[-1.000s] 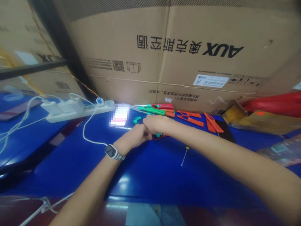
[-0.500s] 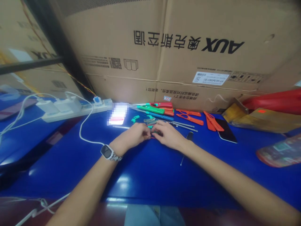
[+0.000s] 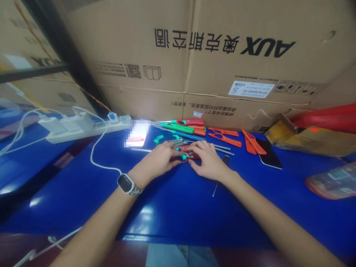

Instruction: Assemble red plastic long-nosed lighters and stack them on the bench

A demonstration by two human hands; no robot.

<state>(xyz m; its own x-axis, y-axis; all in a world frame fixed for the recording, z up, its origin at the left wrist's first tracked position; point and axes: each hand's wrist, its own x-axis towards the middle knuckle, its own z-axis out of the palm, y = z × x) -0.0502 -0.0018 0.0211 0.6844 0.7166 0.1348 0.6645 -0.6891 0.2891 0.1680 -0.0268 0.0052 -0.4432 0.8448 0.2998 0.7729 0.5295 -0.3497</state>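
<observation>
An opened red stick lighter (image 3: 191,152), with a green trigger and white wire showing inside, lies low over the table between my two hands. My left hand (image 3: 162,157) closes its fingers and thumb on the lighter's left end, where a metal tube sticks out. At the right end, my right hand (image 3: 207,158) grips the red casing between thumb and fingers, partly hiding it. Just behind are loose metal rods (image 3: 226,149) and small green trigger pieces (image 3: 158,139). A screwdriver (image 3: 225,160) with a dark handle rests by my right wrist.
Assembled stick lighters (image 3: 178,128) lie in a pile behind my hands. Orange casing halves (image 3: 225,137) and a dark phone (image 3: 269,157) are to the right. A bright screen (image 3: 137,134) and a white power strip (image 3: 89,131) stand left. A cardboard box (image 3: 211,74) rises behind.
My hands have spread slightly apart and lowered, and the red casing with its green trigger now shows between them. The view has shifted slightly.
</observation>
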